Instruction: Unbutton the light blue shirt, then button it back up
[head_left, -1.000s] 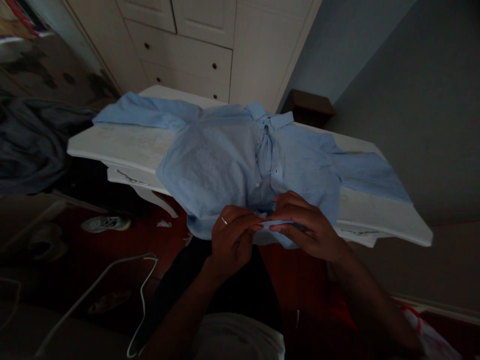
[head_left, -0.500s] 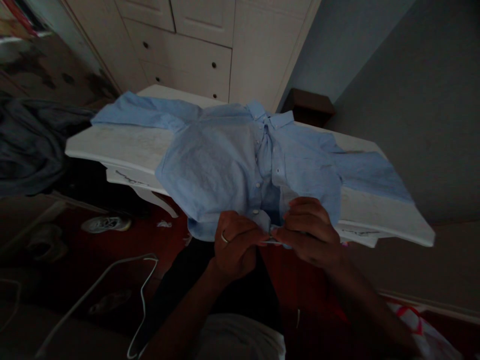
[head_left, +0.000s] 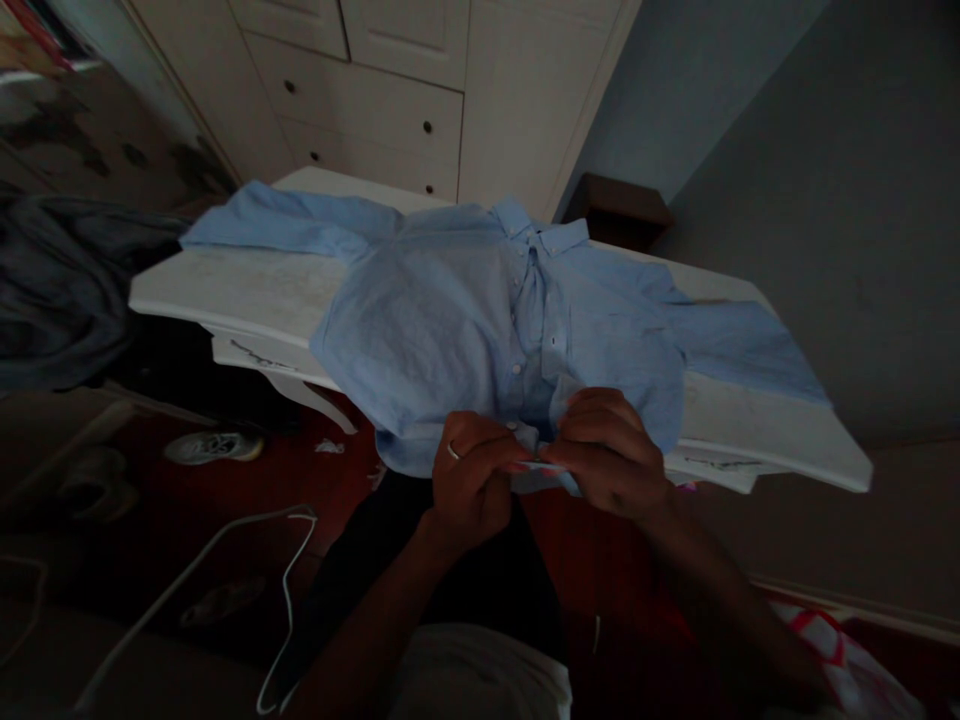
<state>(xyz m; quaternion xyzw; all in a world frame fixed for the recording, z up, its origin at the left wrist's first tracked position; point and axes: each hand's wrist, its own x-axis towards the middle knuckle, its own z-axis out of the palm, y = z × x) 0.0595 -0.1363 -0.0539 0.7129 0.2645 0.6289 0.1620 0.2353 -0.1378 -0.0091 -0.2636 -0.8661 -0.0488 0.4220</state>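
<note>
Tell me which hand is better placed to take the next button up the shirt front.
Left, probably. The left hand pinches the shirt hem on the button side, just below the next button; the right hand sits across the placket.

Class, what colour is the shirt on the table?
The shirt is plain light blue; head view shows it best.

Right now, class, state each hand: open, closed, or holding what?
Left hand: closed, pinching the blue button-up shirt at its bottom front edge.
Right hand: closed, pinching the same edge alongside.
</note>
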